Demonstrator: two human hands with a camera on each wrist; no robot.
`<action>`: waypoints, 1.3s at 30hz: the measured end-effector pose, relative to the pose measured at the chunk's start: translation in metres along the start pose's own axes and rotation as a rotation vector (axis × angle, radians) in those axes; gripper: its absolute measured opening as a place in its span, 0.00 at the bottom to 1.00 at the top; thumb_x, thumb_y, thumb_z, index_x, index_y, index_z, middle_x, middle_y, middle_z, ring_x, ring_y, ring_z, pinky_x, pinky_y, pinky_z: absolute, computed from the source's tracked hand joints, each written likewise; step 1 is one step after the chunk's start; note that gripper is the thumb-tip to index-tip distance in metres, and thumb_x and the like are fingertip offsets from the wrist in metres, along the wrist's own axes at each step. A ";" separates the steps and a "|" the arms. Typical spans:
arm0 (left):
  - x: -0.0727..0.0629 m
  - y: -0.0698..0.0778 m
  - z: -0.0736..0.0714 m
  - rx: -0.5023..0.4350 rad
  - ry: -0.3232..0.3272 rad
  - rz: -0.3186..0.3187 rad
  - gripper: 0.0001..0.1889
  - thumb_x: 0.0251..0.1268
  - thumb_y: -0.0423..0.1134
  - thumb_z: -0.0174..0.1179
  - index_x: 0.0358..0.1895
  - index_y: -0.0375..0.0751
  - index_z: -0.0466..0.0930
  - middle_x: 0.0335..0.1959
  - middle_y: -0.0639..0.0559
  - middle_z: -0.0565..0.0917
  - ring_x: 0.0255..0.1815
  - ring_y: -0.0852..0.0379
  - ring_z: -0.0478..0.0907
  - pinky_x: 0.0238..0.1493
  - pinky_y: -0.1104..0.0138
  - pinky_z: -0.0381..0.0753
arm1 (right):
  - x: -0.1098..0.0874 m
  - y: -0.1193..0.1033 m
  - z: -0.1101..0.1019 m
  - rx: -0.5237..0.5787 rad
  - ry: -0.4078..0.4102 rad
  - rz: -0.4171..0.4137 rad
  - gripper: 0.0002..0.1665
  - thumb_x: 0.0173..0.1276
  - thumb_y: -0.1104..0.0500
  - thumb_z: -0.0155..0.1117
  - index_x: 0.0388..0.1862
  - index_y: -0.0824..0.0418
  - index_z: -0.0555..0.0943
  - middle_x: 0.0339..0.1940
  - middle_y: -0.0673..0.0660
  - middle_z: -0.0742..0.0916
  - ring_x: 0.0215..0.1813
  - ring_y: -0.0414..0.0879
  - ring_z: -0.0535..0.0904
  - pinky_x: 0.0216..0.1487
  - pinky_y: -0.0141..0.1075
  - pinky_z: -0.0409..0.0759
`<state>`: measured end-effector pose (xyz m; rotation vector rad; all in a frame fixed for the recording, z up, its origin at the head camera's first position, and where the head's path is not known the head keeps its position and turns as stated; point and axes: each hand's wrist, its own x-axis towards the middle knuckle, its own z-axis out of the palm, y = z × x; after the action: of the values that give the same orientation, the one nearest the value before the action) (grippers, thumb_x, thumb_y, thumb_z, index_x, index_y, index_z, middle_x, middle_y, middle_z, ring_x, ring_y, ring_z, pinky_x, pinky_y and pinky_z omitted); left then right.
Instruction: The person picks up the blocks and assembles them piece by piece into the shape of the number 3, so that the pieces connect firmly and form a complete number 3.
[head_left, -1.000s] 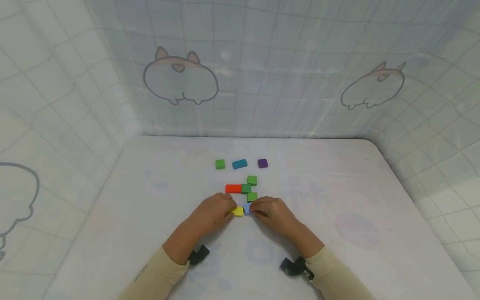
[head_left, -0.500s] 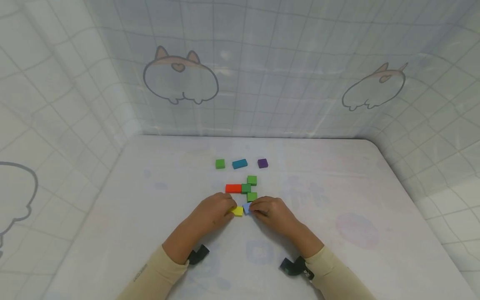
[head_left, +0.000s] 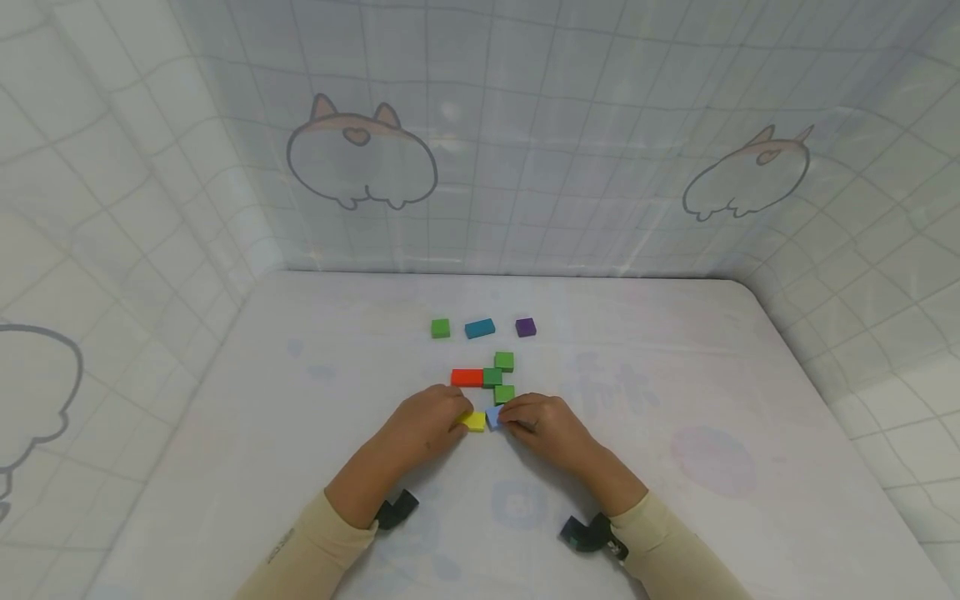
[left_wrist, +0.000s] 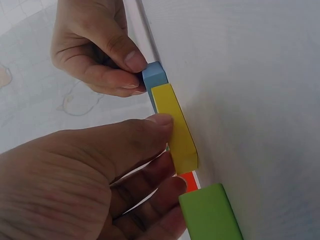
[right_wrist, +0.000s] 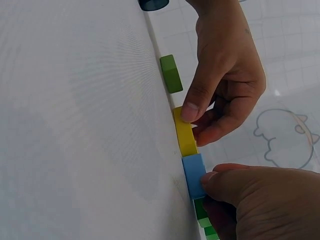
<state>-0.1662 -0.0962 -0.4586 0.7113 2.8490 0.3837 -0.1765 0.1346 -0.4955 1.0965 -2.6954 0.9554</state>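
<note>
My left hand (head_left: 431,423) pinches a yellow block (left_wrist: 176,132) low over the white surface, thumb on its near face. Beside it, my right hand (head_left: 551,429) pinches a light blue block (right_wrist: 194,175) between thumb and fingers. The two blocks stand nearly end to end, and in the head view the fingers cover part of each. Just beyond them are a light green block (head_left: 505,394), a darker green block (head_left: 492,377), another light green block (head_left: 504,362) and a red block (head_left: 467,378), grouped together. A green block (left_wrist: 211,215) also shows beside my left hand in the left wrist view.
Farther back, a green block (head_left: 440,328), a blue block (head_left: 480,328) and a purple block (head_left: 526,327) lie in a spaced row on the white table (head_left: 637,467). Grid-patterned curtains with printed animals (head_left: 362,158) rise at the back and sides.
The yellow block has shifted very slightly to the left and away from me in my left hand. My right hand and the light blue block look unmoved.
</note>
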 end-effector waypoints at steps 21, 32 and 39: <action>0.001 -0.004 0.003 -0.006 0.002 0.006 0.11 0.64 0.38 0.67 0.49 0.44 0.86 0.44 0.56 0.84 0.44 0.58 0.75 0.53 0.65 0.81 | 0.000 0.001 0.001 -0.014 0.003 -0.009 0.11 0.62 0.65 0.73 0.43 0.59 0.90 0.44 0.49 0.90 0.50 0.41 0.86 0.55 0.31 0.82; -0.003 -0.005 0.001 -0.018 0.002 -0.015 0.17 0.62 0.43 0.70 0.53 0.44 0.83 0.46 0.56 0.83 0.46 0.58 0.74 0.54 0.64 0.80 | -0.002 0.002 0.002 -0.023 0.039 -0.047 0.11 0.61 0.64 0.74 0.44 0.58 0.90 0.45 0.48 0.90 0.51 0.41 0.85 0.55 0.33 0.82; -0.008 -0.010 -0.006 -0.011 -0.044 -0.098 0.24 0.61 0.48 0.70 0.58 0.44 0.81 0.53 0.53 0.82 0.54 0.55 0.76 0.60 0.59 0.79 | -0.004 0.002 0.002 0.005 0.063 -0.022 0.12 0.61 0.64 0.74 0.45 0.59 0.89 0.44 0.48 0.90 0.51 0.41 0.85 0.56 0.34 0.82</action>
<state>-0.1652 -0.1099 -0.4546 0.5677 2.8245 0.3646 -0.1744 0.1370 -0.4993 1.0758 -2.6270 0.9764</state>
